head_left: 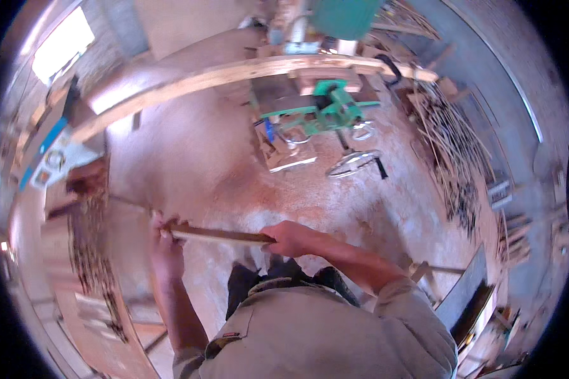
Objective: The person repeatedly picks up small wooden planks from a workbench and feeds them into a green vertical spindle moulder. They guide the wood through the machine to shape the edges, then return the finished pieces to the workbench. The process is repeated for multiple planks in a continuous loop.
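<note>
A narrow wooden strip [224,236] spans the space in front of my body, held level between both hands. Its left end is gripped by my left hand [167,237], whose fingers are closed round it and slightly blurred. My right hand [287,239] wraps the other end, knuckles up. The strip has a darker upper face and a paler edge. Below it, my dark trousers and shoes show against the dusty floor [234,183].
Ahead stands a green machine [338,107] with a metal handwheel [354,163]. A long pale beam [234,74] crosses above it. Thin sticks [452,145] are heaped at the right. A workbench [63,252] stacked with wood pieces [91,246] runs along my left. A dark board [464,284] leans at lower right.
</note>
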`<act>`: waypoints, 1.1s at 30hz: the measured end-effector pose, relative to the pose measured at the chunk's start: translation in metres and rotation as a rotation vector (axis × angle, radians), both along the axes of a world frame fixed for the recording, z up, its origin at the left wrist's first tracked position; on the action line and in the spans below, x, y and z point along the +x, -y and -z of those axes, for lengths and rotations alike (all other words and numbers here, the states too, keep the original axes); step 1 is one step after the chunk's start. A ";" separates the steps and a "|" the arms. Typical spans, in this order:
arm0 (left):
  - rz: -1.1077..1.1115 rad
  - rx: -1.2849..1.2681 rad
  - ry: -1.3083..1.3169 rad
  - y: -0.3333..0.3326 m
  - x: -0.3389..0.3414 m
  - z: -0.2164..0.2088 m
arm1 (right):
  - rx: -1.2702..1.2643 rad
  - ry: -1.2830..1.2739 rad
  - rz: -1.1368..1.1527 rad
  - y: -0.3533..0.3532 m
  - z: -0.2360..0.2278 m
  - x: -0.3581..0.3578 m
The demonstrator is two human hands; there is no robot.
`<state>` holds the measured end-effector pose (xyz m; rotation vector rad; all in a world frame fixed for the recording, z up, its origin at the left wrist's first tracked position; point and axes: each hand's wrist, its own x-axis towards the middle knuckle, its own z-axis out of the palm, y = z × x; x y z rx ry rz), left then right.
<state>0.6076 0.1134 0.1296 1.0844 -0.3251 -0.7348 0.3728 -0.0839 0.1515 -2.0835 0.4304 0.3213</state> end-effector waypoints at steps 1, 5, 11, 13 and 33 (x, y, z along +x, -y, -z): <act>0.060 0.037 0.001 0.012 0.002 0.004 | 0.033 -0.052 -0.010 0.008 -0.005 -0.007; 0.195 0.102 0.143 0.065 0.016 0.033 | 0.048 -0.152 0.119 0.058 -0.023 -0.034; -0.002 0.065 -0.108 0.181 0.051 0.007 | -0.088 -0.040 0.666 0.159 -0.035 -0.087; -0.076 -0.005 -0.195 0.214 0.086 0.025 | -0.021 0.109 0.949 0.184 -0.036 -0.103; -0.127 0.233 -0.429 0.489 0.181 0.118 | 0.309 0.137 1.572 0.214 0.053 -0.181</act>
